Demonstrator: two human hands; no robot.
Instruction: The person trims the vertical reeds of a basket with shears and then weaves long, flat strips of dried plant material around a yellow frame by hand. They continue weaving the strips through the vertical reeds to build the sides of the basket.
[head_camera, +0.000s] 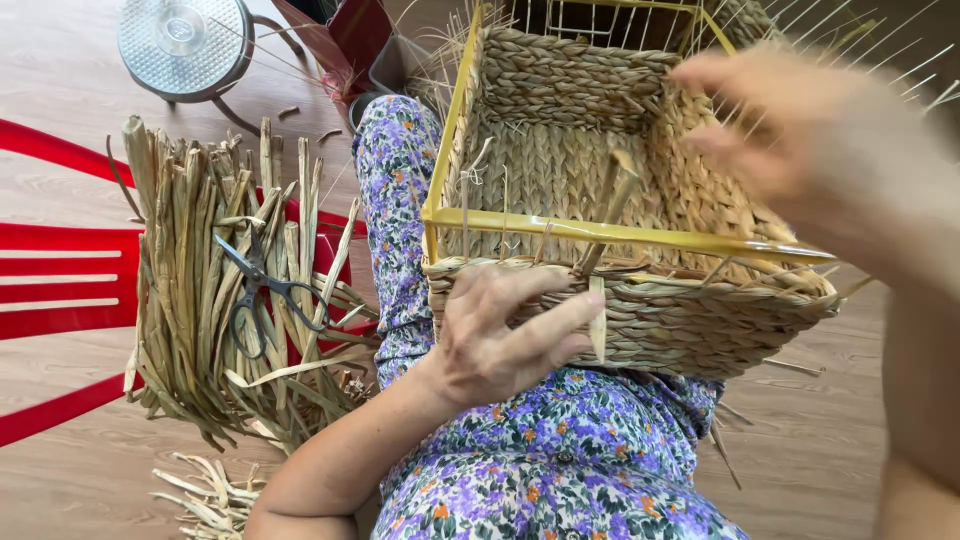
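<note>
A half-woven basket (560, 175) of braided dried grass on a yellow wire frame (600, 230) rests on my lap, which is covered in purple flowered cloth. My left hand (500, 335) presses against the basket's near wall, its fingers spread over the weave beside a loose upright strand (598, 315). My right hand (800, 130) is blurred above the basket's right rim, fingers loosely apart, with nothing visibly in it.
A bundle of dried grass strands (215, 290) lies on a red plastic chair (60, 270) to my left, with black scissors (262, 290) on top. More cut strands (205, 495) lie on the wooden floor. A round fan (185, 45) stands at the upper left.
</note>
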